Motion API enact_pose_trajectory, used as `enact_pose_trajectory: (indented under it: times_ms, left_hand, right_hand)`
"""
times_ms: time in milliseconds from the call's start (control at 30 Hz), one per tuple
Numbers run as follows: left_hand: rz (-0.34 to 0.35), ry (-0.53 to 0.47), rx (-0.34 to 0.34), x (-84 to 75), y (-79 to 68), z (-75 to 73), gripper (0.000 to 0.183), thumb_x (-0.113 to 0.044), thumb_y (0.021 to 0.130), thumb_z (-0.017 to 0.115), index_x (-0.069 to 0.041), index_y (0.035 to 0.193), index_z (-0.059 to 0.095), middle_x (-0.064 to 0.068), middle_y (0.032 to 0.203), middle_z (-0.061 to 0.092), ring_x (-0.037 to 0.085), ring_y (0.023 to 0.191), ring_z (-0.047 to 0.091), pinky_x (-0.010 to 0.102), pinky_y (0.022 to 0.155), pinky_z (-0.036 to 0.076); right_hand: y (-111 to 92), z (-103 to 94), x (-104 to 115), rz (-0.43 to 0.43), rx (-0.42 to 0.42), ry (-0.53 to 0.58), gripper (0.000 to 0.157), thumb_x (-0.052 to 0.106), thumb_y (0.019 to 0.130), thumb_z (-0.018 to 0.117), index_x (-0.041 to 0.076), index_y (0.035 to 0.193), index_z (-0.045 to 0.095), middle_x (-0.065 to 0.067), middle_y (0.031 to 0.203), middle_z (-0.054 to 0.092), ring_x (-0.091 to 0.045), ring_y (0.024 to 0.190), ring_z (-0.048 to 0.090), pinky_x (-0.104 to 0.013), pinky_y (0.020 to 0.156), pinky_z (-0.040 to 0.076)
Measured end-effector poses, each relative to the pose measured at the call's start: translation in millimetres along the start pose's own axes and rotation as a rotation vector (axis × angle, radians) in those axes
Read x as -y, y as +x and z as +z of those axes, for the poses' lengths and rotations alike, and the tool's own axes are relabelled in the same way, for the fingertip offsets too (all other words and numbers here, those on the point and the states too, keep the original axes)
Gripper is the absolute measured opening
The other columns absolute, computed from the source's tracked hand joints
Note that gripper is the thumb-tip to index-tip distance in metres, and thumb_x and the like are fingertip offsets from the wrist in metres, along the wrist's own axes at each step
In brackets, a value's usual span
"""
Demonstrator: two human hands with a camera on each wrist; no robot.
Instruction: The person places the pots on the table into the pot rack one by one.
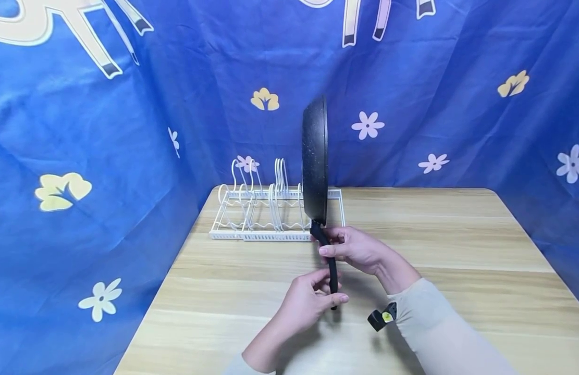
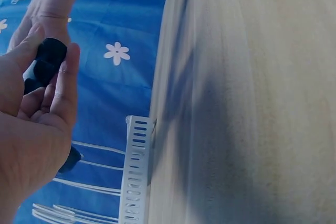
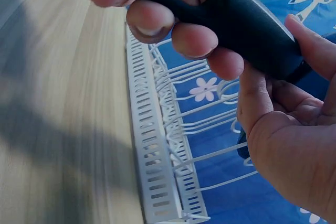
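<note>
A black frying pan [image 1: 316,161] stands on edge, its handle [image 1: 333,273] pointing toward me. My right hand [image 1: 361,252] grips the handle close to the pan body. Lower down, the fingers and thumb of my left hand [image 1: 300,302] pinch the handle's end. The left wrist view shows the handle end [image 2: 50,59] between thumb and fingers. Behind the pan is the right part of a white wire rack [image 1: 277,237] with upright loops. Whether the pan touches the rack I cannot tell. Close up, the handle [image 3: 257,35] crosses both hands in the right wrist view.
The rack stands at the back left of a wooden table [image 1: 434,250]. Blue patterned cloth [image 1: 200,104] hangs behind and along both sides. A small black device [image 1: 382,316] sits on the right wrist.
</note>
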State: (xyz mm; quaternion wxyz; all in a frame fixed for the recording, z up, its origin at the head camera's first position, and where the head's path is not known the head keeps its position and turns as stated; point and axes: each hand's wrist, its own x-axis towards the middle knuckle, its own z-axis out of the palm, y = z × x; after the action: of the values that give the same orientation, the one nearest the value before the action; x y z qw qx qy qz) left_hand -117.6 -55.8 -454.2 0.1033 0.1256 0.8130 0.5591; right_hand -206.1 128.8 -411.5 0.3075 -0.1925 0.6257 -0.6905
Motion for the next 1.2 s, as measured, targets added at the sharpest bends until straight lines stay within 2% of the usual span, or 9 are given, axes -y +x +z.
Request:
enact_pose_trajectory:
  times_ms: [167, 267, 700, 933, 1200]
  left_hand:
    - [-0.013, -0.08, 0.016, 4.8, 1.8, 1.3, 0.034, -0.02, 0.088, 0.091, -0.01, 0.118, 0.078, 0.004, 0.095, 0.081, 0.008, 0.082, 0.071, 0.021, 0.073, 0.056]
    - [-0.035, -0.129, 0.026, 8.4, 3.2, 1.8, 0.036, -0.017, 0.089, 0.09, -0.006, 0.121, 0.077, 0.009, 0.097, 0.082, 0.008, 0.081, 0.073, 0.021, 0.073, 0.057]
    - [-0.094, -0.219, 0.065, 20.2, 10.8, 4.1, 0.043, -0.015, 0.092, 0.086, 0.003, 0.128, 0.072, 0.015, 0.097, 0.083, 0.007, 0.078, 0.074, 0.027, 0.073, 0.063]
    - [-0.122, -0.267, 0.082, 24.7, 12.7, 4.1, 0.044, -0.014, 0.094, 0.085, 0.006, 0.13, 0.069, 0.014, 0.094, 0.082, 0.006, 0.074, 0.072, 0.033, 0.07, 0.064]
    - [-0.125, -0.257, 0.091, 27.3, 15.8, 4.9, 0.044, -0.012, 0.094, 0.085, 0.008, 0.13, 0.068, 0.012, 0.09, 0.081, 0.007, 0.072, 0.072, 0.031, 0.065, 0.063]
  right_hand:
    - [5, -4.5, -8, 0.014, 0.006, 0.027, 0.05, 0.007, 0.102, 0.07, -0.014, 0.145, 0.054, 0.005, 0.092, 0.069, -0.012, 0.087, 0.068, -0.027, 0.091, 0.054]
    - [9, -6.7, -12, 0.038, 0.014, 0.054, 0.047, 0.007, 0.103, 0.07, -0.011, 0.144, 0.056, 0.005, 0.09, 0.071, -0.013, 0.087, 0.069, -0.027, 0.09, 0.054]
    - [19, -13.1, -28, 0.089, -0.008, 0.159, 0.028, 0.003, 0.103, 0.068, 0.003, 0.131, 0.068, 0.003, 0.107, 0.071, -0.012, 0.087, 0.068, -0.024, 0.086, 0.061]
    - [22, -16.3, -35, 0.125, 0.012, 0.166, 0.023, 0.007, 0.105, 0.066, 0.009, 0.128, 0.066, 0.01, 0.086, 0.07, -0.01, 0.084, 0.068, -0.023, 0.08, 0.056]
    - [25, -21.0, -40, 0.144, 0.018, 0.18, 0.021, 0.01, 0.106, 0.066, 0.013, 0.127, 0.066, 0.011, 0.086, 0.071, -0.009, 0.083, 0.068, -0.024, 0.074, 0.054]
